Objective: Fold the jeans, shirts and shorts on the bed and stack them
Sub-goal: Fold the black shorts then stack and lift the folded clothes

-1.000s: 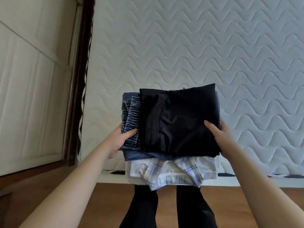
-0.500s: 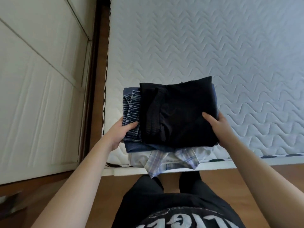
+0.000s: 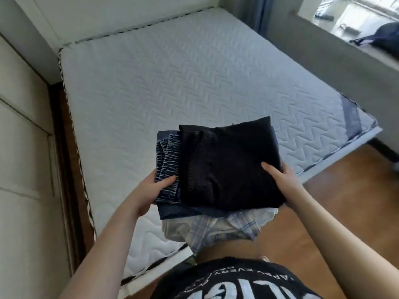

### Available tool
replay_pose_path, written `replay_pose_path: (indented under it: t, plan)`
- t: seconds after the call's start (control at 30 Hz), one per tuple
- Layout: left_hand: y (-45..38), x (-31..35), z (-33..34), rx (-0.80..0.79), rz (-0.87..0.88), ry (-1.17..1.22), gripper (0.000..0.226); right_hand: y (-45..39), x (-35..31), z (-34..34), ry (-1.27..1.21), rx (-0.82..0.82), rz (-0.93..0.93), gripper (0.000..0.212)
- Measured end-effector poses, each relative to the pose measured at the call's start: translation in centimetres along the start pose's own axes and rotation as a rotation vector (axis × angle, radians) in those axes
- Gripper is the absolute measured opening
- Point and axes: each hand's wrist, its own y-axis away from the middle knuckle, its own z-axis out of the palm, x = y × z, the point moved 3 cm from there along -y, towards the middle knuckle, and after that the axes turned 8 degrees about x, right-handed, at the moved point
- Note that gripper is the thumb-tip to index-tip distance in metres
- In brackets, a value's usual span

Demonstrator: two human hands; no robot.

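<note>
A stack of folded clothes is held up off the bed, over its near edge. On top lie black shorts (image 3: pixel 228 165). Under them are striped denim shorts (image 3: pixel 168 160) and dark blue jeans (image 3: pixel 172 212). A plaid shirt (image 3: pixel 218 231) and a white garment (image 3: pixel 174 230) hang at the bottom. My left hand (image 3: pixel 151 188) grips the stack's left side, thumb on the denim. My right hand (image 3: pixel 280 180) grips its right side, thumb on the black shorts. The fingers under the stack are hidden.
The white quilted mattress (image 3: pixel 172 83) stretches ahead with nothing else on it. White wardrobe doors (image 3: pixel 26 158) stand close on the left. A grey window ledge (image 3: pixel 345 52) with a dark bag (image 3: pixel 386 39) runs along the right. Wooden floor (image 3: pixel 356 190) lies at the right.
The stack has been lifted off the mattress's near edge and now sits higher between both hands. My view has tilted up, showing the whole bed and the window ledge.
</note>
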Motion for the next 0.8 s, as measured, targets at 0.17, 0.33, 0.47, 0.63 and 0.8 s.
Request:
replay_pose_path:
  t: [0.17, 0.33, 0.47, 0.63, 0.8]
  plan:
    - [-1.6, 3.7, 9.9, -0.111, 0.027, -0.103, 0.037, -0.2, 0.9, -9.6, -0.109, 0.087, -0.037, 0.027]
    - [-2.8, 6.4, 22.0, -0.249, 0.042, -0.198, 0.045, -1.3, 3.0, -20.8, -0.173, 0.239, -0.043, 0.034]
    - [-3.2, 7.9, 31.2, -0.321, 0.055, -0.232, 0.054, -2.7, 3.8, -28.7, -0.204, 0.300, -0.039, 0.036]
    - [-3.9, 9.9, 38.9, -0.373, 0.043, -0.262, 0.051, -4.9, 3.8, -35.3, -0.195, 0.375, -0.021, 0.022]
    - [-7.3, 11.3, 42.6, -0.390, 0.040, -0.281, 0.040, -8.6, 3.7, -37.8, -0.202, 0.389, -0.012, 0.023]
